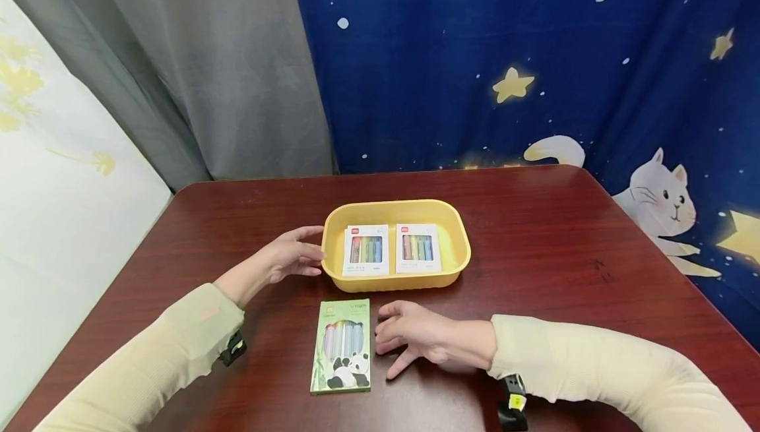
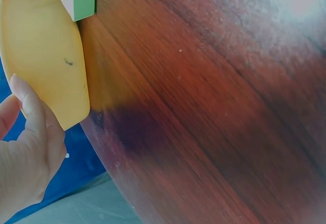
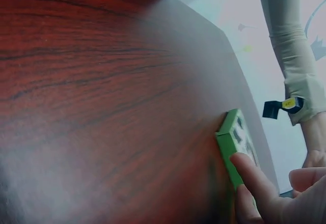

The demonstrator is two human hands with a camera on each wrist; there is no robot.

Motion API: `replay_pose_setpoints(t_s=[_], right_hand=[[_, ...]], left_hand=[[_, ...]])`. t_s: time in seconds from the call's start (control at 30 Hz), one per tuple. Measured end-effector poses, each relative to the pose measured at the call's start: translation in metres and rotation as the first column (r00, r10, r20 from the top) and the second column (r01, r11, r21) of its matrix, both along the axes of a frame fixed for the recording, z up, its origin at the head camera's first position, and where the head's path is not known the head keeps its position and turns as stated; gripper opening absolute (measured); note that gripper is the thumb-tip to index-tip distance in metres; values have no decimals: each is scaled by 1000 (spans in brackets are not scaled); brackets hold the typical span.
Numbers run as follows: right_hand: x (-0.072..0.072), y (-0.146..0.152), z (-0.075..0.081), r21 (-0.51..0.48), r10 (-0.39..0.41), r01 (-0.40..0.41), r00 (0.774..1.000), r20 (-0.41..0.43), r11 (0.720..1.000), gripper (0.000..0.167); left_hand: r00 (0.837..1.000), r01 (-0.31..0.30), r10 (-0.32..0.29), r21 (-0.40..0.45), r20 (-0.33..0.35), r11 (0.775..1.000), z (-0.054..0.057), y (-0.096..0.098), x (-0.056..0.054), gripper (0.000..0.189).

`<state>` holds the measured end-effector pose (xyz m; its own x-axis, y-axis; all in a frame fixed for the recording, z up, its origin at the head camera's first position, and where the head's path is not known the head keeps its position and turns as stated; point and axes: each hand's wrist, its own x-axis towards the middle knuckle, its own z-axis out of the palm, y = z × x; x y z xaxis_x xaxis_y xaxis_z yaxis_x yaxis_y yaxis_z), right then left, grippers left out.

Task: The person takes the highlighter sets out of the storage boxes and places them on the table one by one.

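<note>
A yellow plastic basket (image 1: pixel 410 282) stands at mid-table, with two white boxes of crayon-like sticks, a left box (image 1: pixel 366 270) and a right box (image 1: pixel 419 264), lying flat inside it. My left hand (image 1: pixel 289 258) is at the basket's left end, its loosely bent fingertips right at the wall; the left wrist view shows this hand (image 2: pixel 30 147) beside the basket (image 2: pixel 46 56). In front of the basket lies a green box (image 1: pixel 340 313) with a panda picture and a window showing coloured sticks. My right hand (image 1: pixel 415 334), fingers spread, is just right of that green box (image 3: pixel 228 155).
The dark red wooden table (image 1: pixel 546 234) has rounded far corners. Behind it hang a grey curtain (image 1: pixel 237 76) and a blue curtain (image 1: pixel 427 76) with stars and a cat. A white panel (image 1: pixel 65 175) borders the left side.
</note>
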<state>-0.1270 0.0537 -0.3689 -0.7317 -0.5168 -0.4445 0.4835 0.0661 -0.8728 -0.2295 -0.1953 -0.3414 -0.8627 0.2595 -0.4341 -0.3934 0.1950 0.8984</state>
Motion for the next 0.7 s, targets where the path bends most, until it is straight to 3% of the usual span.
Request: replay_pose_setpoints(t_s=[0.43,0.7], right_hand=[[-14,19,33,-22,61,-62,997,-38,998,55],[-33,31,58,-18,14,-15,997,-79,1000,54]], left_hand=[[1000,-2,1,26,3,1000,-1,1,1,68],[1000,-7,7,29,5,1000,-1,1,1,68]])
